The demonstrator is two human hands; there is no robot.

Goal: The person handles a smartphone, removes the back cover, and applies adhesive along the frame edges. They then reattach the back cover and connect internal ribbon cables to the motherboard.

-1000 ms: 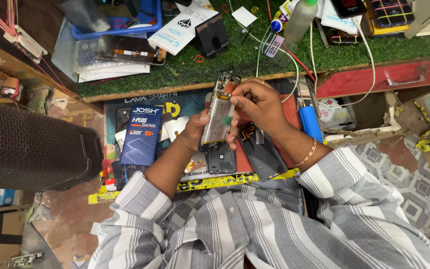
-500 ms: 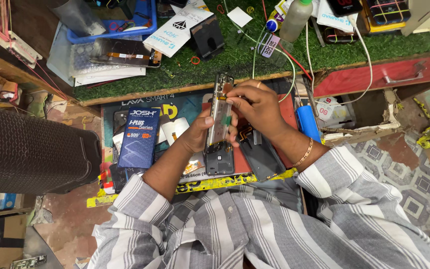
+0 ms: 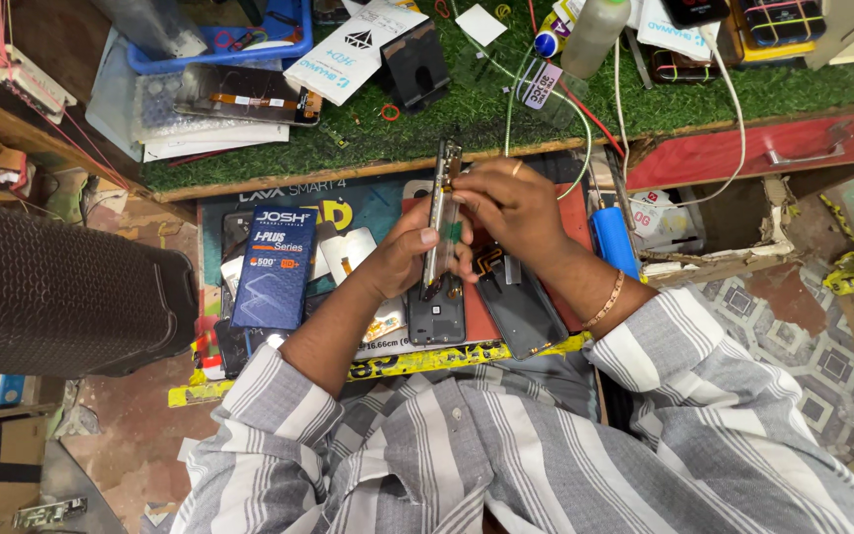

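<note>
Both my hands hold an opened phone body (image 3: 440,222), a long narrow frame turned nearly edge-on with a green circuit board showing. My left hand (image 3: 409,255) grips its lower half from the left. My right hand (image 3: 508,203) pinches its upper part from the right, fingers at the top edge. Below the hands, on a tray of parts (image 3: 387,364), lie a dark phone back cover (image 3: 436,314) and a second dark phone shell (image 3: 520,309).
A blue phone box (image 3: 276,267) lies to the left in the tray. A blue cylinder (image 3: 613,240) stands to the right. The green mat bench (image 3: 467,104) behind carries a bottle (image 3: 595,38), cables, a blue bin (image 3: 219,30) and loose screens. A dark speaker (image 3: 51,292) sits far left.
The view has shifted slightly. My hands keep holding the phone body, which now stands more edge-on and a little higher against the bench edge.
</note>
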